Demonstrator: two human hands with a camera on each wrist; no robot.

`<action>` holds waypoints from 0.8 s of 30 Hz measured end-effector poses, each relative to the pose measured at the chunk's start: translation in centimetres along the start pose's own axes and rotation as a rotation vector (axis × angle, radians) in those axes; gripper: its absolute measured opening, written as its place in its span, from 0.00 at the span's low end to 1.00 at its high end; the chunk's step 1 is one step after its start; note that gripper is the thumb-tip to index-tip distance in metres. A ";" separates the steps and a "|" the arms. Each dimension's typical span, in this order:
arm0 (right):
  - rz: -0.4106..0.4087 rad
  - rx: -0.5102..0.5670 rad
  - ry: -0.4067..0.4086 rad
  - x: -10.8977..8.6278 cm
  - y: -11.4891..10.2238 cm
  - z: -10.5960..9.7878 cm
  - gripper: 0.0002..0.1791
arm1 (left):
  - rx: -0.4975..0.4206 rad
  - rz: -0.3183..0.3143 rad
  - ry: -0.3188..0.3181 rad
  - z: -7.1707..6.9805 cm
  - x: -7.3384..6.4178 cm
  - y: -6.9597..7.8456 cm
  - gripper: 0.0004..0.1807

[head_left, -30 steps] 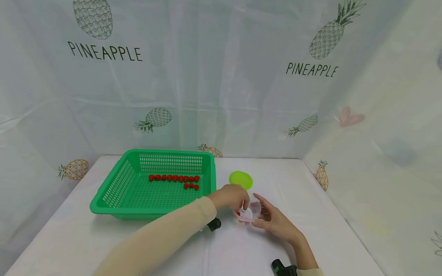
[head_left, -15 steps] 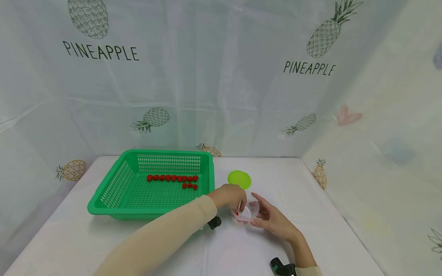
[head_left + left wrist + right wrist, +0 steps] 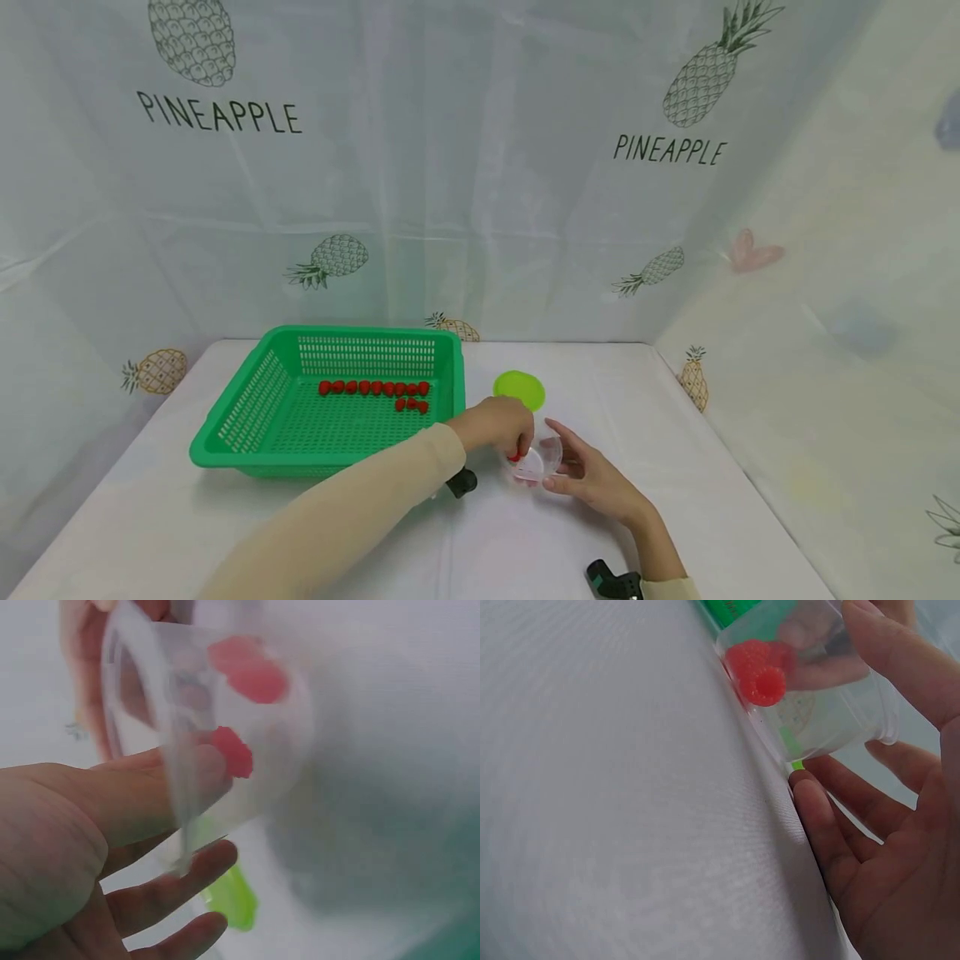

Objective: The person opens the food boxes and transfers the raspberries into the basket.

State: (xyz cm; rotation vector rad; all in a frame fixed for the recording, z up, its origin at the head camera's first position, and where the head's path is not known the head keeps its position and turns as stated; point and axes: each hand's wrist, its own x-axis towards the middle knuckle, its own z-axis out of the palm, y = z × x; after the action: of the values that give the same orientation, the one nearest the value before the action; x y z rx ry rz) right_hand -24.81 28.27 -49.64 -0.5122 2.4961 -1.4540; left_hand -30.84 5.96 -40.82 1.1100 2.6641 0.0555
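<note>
A clear plastic cup (image 3: 551, 454) stands on the white table, gripped at its right side by my right hand (image 3: 600, 479) with thumb and fingers around it. My left hand (image 3: 501, 421) reaches over the rim, its thumb and fingertips inside the cup. Between those tips it pinches a raspberry (image 3: 234, 752), seen through the cup wall in the left wrist view. Other raspberries (image 3: 761, 679) lie at the cup's bottom in the right wrist view. The left fingertips are partly blurred by the plastic.
Left of the cup is a green basket (image 3: 300, 459), with a row of raspberries (image 3: 375, 388) and a shorter row in front of it. A lime-green lid (image 3: 519, 387) lies behind the cup. A pineapple-print curtain (image 3: 480, 167) hangs behind the table.
Inside the cup, my left hand has shifted slightly up and left, and the red at its fingertips shows a little higher. My right hand keeps its hold on the cup.
</note>
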 end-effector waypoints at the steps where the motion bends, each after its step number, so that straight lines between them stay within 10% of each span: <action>1: 0.002 0.001 0.001 0.0 0.0 0.0 0.52 | -0.019 0.009 0.022 -0.2 -0.2 -0.2 0.07; 14: 0.023 -0.012 0.015 0.0 0.0 0.1 0.53 | -0.248 0.094 0.231 -6.8 -6.7 -5.5 0.03; 24: 0.027 -0.031 0.021 -0.1 -0.2 0.2 0.54 | -0.329 0.008 0.384 -5.9 -12.2 -13.8 0.09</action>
State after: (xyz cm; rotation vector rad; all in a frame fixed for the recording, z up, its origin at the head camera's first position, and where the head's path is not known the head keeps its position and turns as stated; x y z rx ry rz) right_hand -24.60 28.12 -49.58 -0.4691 2.5358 -1.4198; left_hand -33.59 -12.02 -34.23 1.0875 2.8251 0.7502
